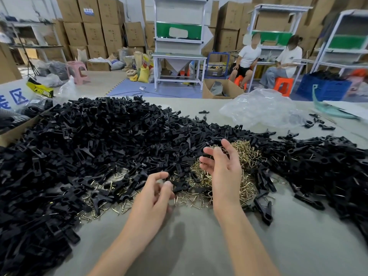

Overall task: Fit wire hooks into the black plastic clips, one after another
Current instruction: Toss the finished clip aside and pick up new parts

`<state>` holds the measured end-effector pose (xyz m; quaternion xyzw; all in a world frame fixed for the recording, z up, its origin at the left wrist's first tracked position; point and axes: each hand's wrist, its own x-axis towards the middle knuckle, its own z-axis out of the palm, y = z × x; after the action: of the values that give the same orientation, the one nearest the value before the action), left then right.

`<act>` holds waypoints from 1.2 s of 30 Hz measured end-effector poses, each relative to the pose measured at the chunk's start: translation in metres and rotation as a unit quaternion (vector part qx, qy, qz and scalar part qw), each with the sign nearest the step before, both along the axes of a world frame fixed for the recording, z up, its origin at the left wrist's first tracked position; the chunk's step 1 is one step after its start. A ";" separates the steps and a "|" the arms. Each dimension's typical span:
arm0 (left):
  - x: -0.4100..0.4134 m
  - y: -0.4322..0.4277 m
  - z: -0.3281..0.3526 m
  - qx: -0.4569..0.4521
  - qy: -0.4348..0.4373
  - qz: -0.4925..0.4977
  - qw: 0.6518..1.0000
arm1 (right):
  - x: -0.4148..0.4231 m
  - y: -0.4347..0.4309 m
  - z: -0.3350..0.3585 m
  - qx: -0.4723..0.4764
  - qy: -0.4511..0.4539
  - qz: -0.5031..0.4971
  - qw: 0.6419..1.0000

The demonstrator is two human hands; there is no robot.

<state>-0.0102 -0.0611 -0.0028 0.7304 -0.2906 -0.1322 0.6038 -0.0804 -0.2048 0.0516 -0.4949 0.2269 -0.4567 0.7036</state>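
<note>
**Head view: both hands over the hooks, no clip held.**

Left hand (157, 193) low at the near edge of the hooks (247, 154), thumb and forefinger drawn close together, possibly pinching one hook; too blurred to tell. Right hand (221, 168) raised above the same heap, palm turned inward, fingers spread and slack, gripping nothing. Clips (99, 140) heaped to the left and behind, with some strewn across the hooks and more banked to the right on the table (189, 246). Likely faults from here: lifting a tangle instead of one hook, owing to interlocked wire; dropping a hook from a shallow pinch; snagging stray clips lying across the heap. Separate one hook fully before reaching for a clip.
</note>
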 end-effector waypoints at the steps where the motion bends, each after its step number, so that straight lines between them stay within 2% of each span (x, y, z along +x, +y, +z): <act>1: 0.000 0.000 0.001 -0.001 -0.010 0.003 1.000 | 0.000 0.002 0.001 -0.013 0.000 0.004 1.000; 10: 0.002 0.002 0.001 -0.007 -0.063 0.025 0.998 | -0.009 -0.011 0.021 -0.046 -0.035 0.003 0.998; 15: 0.005 0.004 -0.002 0.003 -0.103 0.032 0.994 | -0.002 0.016 -0.020 -0.125 0.036 0.052 0.990; 20: 0.007 0.006 -0.004 0.023 -0.136 0.031 0.990 | 0.005 0.023 -0.045 -0.217 0.132 0.089 0.963; 36: 0.001 0.006 0.002 0.047 -0.172 0.023 0.984 | 0.005 0.020 -0.051 -0.226 0.147 0.098 0.958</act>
<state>-0.0091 -0.0547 -0.0012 0.7761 -0.3670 -0.0045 0.5128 -0.0754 -0.1852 0.0004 -0.7225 0.1689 -0.3473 0.5734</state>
